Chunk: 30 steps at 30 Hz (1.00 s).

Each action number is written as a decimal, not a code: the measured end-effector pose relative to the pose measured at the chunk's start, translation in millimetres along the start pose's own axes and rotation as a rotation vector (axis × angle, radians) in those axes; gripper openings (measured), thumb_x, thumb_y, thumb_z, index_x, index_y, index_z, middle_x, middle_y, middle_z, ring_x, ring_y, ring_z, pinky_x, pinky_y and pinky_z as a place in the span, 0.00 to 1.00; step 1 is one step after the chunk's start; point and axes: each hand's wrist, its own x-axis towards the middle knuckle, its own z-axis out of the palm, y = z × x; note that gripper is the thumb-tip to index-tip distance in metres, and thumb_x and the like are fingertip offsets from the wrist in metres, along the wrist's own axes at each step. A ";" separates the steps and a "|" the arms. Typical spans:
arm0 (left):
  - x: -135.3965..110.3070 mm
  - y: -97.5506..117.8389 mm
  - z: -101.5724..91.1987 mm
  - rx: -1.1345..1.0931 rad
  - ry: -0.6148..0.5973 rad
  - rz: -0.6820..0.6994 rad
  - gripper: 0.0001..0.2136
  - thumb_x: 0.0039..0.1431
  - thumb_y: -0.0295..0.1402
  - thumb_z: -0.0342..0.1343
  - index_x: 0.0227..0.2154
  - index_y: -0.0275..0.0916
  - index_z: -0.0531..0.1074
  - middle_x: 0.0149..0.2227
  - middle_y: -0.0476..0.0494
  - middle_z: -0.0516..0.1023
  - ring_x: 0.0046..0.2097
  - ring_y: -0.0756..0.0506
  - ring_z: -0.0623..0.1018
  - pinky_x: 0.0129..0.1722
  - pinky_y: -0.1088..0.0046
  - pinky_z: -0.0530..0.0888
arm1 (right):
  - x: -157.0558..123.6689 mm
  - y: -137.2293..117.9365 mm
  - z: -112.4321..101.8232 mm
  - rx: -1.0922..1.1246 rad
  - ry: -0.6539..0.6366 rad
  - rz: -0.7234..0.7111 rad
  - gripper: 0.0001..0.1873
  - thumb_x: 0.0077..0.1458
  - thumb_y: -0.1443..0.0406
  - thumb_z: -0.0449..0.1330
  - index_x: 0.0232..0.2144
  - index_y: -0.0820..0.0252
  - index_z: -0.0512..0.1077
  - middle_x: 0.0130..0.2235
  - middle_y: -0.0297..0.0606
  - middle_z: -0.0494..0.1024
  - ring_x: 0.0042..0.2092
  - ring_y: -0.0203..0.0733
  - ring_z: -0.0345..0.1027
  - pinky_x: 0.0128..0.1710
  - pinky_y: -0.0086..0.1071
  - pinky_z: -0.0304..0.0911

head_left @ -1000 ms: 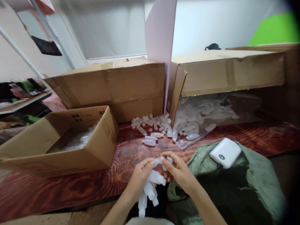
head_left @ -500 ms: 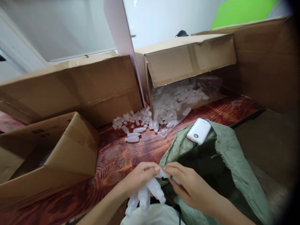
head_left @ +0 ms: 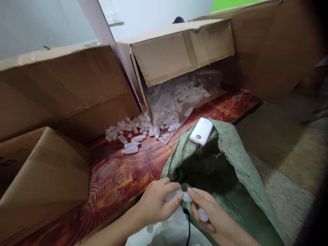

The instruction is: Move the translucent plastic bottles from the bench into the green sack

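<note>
My left hand (head_left: 159, 201) is closed around a translucent plastic bottle (head_left: 173, 195), its neck end toward the right. Between the thumb and fingertips of my right hand (head_left: 211, 210) is a small whitish cap (head_left: 187, 196), at the bottle's end. Another pale, translucent piece (head_left: 203, 215) sits in the curled lower fingers of that hand; its kind is unclear. Both hands are over the near edge of the wood-grain table (head_left: 112, 181). Below them, a white bag (head_left: 167, 234) shows partly, with pale shapes under my left hand.
Loose caps (head_left: 128, 126) and several bottles (head_left: 131, 149) lie on the table. Behind them, a tipped carton (head_left: 179, 51) holds a clear bag of bottles (head_left: 169, 109). A green woven sack (head_left: 230, 147) hangs at the right, with a white power bank (head_left: 201, 131) and black cable (head_left: 189, 225).
The view has shifted right, so the table and cartons appear farther left. The bottles that hung below my left hand are now mostly hidden. Cap and bottle end show more clearly between my hands.
</note>
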 end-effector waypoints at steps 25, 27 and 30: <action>10.6 9.9 -3.1 -0.359 -0.271 -0.069 0.17 0.64 0.43 0.48 0.35 0.36 0.76 0.29 0.46 0.72 0.33 0.48 0.71 0.34 0.75 0.64 | -20.5 0.8 -4.1 -0.220 0.060 0.074 0.32 0.52 0.36 0.49 0.25 0.59 0.64 0.14 0.26 0.60 0.14 0.28 0.45 0.13 0.24 0.40; 7.3 9.4 -4.2 -0.178 -0.200 0.068 0.16 0.64 0.41 0.48 0.38 0.37 0.77 0.28 0.45 0.71 0.32 0.48 0.70 0.32 0.74 0.63 | -18.1 4.6 -2.3 -0.013 -0.010 0.236 0.33 0.50 0.35 0.50 0.26 0.59 0.66 0.11 0.23 0.56 0.12 0.27 0.36 0.11 0.25 0.32; 4.3 6.5 -4.1 -0.100 -0.174 0.115 0.15 0.65 0.40 0.47 0.39 0.38 0.76 0.27 0.46 0.70 0.30 0.49 0.70 0.30 0.75 0.62 | -18.7 12.4 -5.3 -0.003 0.058 0.206 0.29 0.53 0.40 0.51 0.29 0.60 0.67 0.12 0.23 0.57 0.12 0.27 0.38 0.11 0.24 0.34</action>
